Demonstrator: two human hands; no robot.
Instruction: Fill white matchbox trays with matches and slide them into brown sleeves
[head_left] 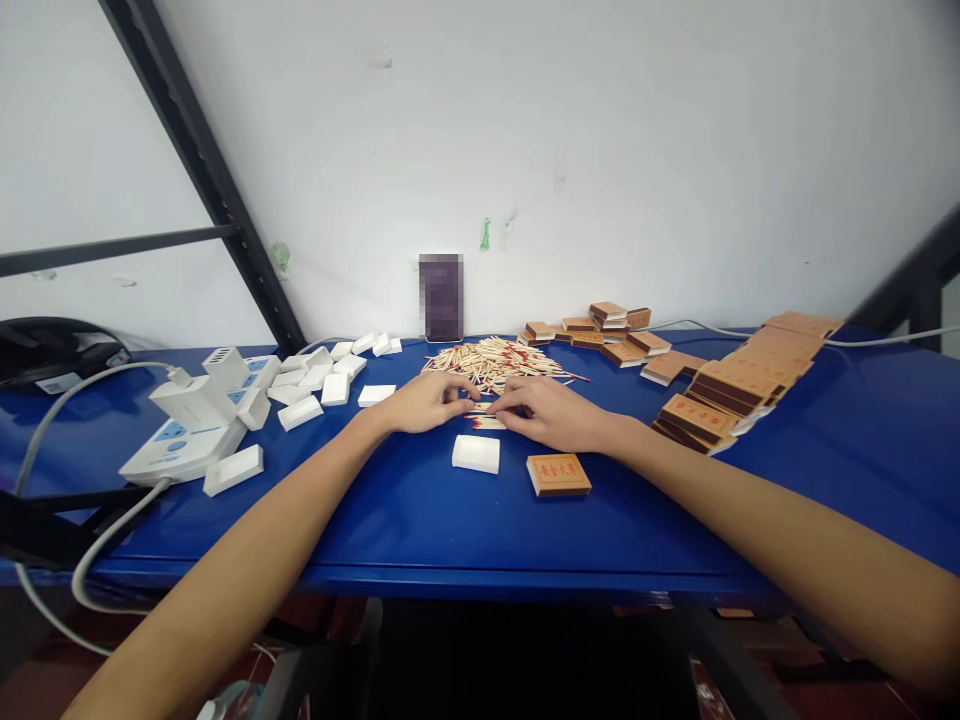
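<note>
My left hand point(433, 402) and my right hand point(551, 412) face each other over the blue table, thumbs and fingertips drawn together. Between them lie a few red-tipped matches point(480, 407), pinched at their ends by the fingertips. Just below, a short row of matches point(489, 423) rests on the table, partly beside my right fingers. Behind both hands spreads a big heap of loose matches point(495, 362). Nearer to me sit a white matchbox tray point(476, 454) and an orange-brown matchbox sleeve point(559, 474) with red characters.
Several white trays point(315, 377) lie at left, by a power strip point(184, 445) with plugged-in chargers. Matchboxes point(626, 345) are scattered at back right; a long row of matchboxes point(757, 370) stands farther right. A dark upright device point(441, 298) leans on the wall.
</note>
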